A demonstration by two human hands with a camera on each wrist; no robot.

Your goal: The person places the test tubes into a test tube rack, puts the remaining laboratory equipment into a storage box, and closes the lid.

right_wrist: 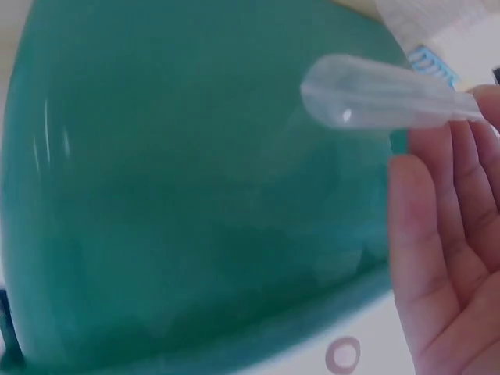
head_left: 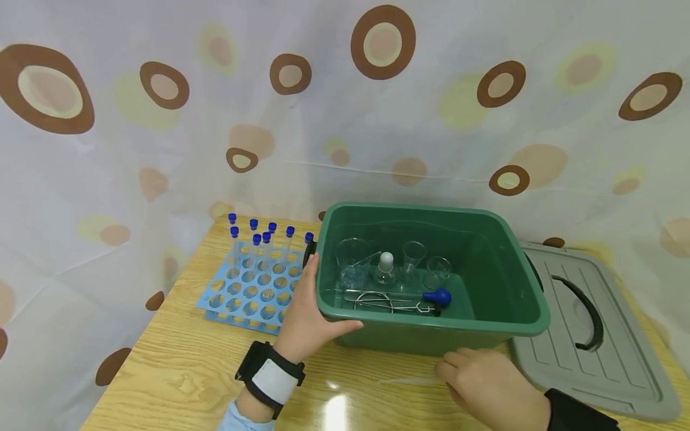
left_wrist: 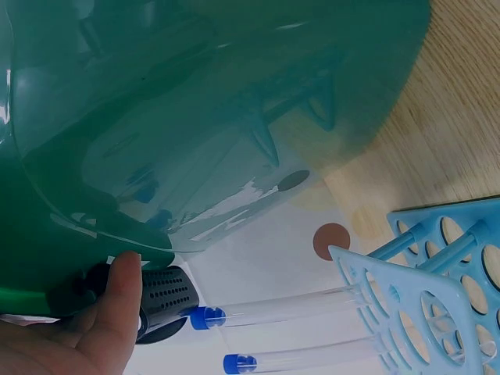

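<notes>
My left hand [head_left: 309, 314] holds the front left corner of a green plastic bin [head_left: 420, 335], thumb along the front rim and fingers at the left side by the black handle [left_wrist: 168, 301]. In front of the bin, low over the table, my right hand [head_left: 480, 380] pinches a translucent plastic dropper [right_wrist: 367, 94] by its narrow part, its rounded end sticking out. Inside the bin stand a glass beaker [head_left: 353, 263], a small bottle with a white top [head_left: 386, 263] and other clear glassware. A blue rubber bulb [head_left: 439, 297] lies there beside metal and glass rods.
Left of the bin is a light blue rack [head_left: 232, 302] holding several clear tubes with blue caps [head_left: 257, 239]. A grey lid [head_left: 566, 359] with a black handle lies to the right. Patterned cloth [head_left: 334, 120] hangs behind the wooden table [head_left: 178, 371].
</notes>
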